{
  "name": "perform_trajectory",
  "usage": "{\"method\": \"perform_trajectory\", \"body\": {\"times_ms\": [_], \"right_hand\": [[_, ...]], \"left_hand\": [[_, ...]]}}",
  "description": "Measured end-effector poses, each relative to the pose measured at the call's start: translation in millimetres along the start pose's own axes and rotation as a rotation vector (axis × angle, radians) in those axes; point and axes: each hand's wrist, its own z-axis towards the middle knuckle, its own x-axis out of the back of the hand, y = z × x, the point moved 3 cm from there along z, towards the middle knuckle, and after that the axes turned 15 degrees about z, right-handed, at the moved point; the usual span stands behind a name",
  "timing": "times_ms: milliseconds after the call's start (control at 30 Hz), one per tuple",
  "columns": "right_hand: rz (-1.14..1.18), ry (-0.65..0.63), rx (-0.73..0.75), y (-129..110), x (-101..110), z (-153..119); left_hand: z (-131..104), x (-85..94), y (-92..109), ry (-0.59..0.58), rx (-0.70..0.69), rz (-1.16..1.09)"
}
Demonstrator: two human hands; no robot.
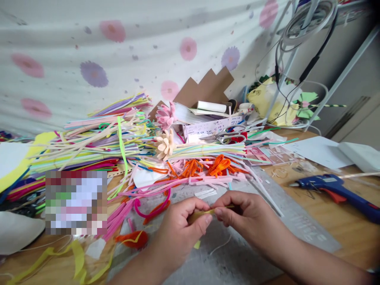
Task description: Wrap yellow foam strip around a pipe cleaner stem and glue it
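My left hand (pixel 182 231) and my right hand (pixel 247 219) are close together over the grey mat (pixel 219 265). Between thumbs and fingers both pinch a thin yellow strip (pixel 198 216), partly hidden by the fingers. To the left of my left hand lies an orange fuzzy piece (pixel 139 240) with a yellow zigzag line across it. A pink pipe cleaner (pixel 169 202) curves on the mat behind it. A small yellow scrap (pixel 197 245) rests on the mat below the hands. Yellow ribbon (pixel 78 259) trails at the lower left.
Bundles of pipe cleaners (pixel 89 146) pile up at the back left. Orange loops (pixel 219 165) lie ahead, with scissors (pixel 234 136) behind them. A blue glue gun (pixel 329 186) is on the right. Cables (pixel 308 27) hang above. Part of the left side is pixelated.
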Motion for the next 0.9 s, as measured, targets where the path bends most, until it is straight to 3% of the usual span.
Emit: {"method": "perform_trajectory", "body": {"times_ms": [200,567,700,900], "right_hand": [[0.005,0.038,-0.019,1.4,7.2,-0.5],[-0.020,0.053,0.016,-6.3,6.9,-4.3],[-0.025,0.050,0.010,-3.3,8.2,-3.9],[-0.032,-0.009,0.026,-3.4,3.3,-3.5]], "left_hand": [[-1.1,3.2,-3.5,0.080,-0.041,0.052],[-3.6,9.1,13.2,0.264,-0.297,0.327],[-2.6,8.4,13.8,0.216,-0.293,0.265],[-0.8,3.9,9.4,0.065,-0.107,0.088]]}}
